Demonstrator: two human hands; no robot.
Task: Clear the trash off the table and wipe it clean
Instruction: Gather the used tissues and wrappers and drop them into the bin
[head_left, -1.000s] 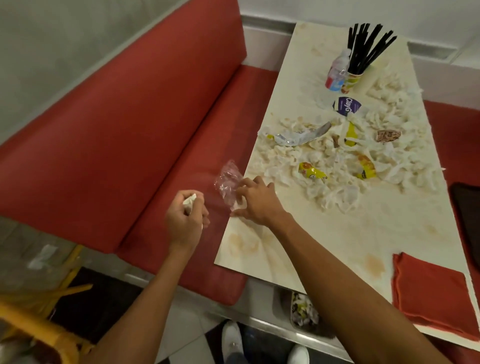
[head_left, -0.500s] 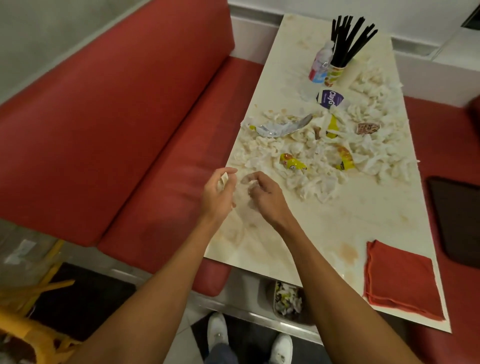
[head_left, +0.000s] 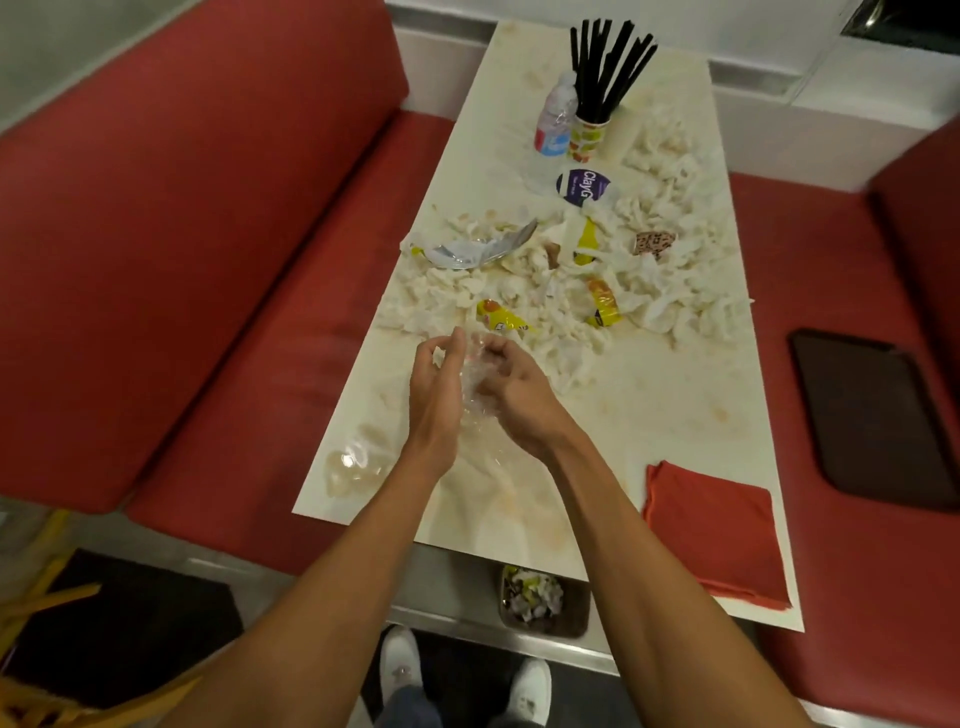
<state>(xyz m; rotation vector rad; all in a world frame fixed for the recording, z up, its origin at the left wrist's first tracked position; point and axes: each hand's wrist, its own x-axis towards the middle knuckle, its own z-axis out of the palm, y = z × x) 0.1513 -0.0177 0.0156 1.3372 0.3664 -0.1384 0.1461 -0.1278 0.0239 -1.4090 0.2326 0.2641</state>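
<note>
My two hands meet over the near-left part of the stained cream table (head_left: 675, 415). My right hand (head_left: 519, 387) curls its fingers round a crumpled clear plastic wrap (head_left: 474, 376). My left hand (head_left: 435, 382) lies against the wrap's other side and pinches a small white tissue scrap (head_left: 440, 356) between thumb and fingers. Beyond the hands spreads a pile of crumpled white tissues (head_left: 675, 291) mixed with yellow wrappers (head_left: 501, 318) and a silver foil wrapper (head_left: 478, 250). A folded red cloth (head_left: 717, 530) lies at the table's near right.
Another clear plastic piece (head_left: 353, 467) lies at the near-left corner. At the far end stand a water bottle (head_left: 556, 122), a cup of black straws (head_left: 589, 136) and a purple container (head_left: 584, 187). A bin (head_left: 540, 603) holding trash sits under the near edge. Red benches flank the table.
Both hands moved from the table's left edge inward over the table and came together. The clear wrap that hung from my right hand is now bunched between both hands.
</note>
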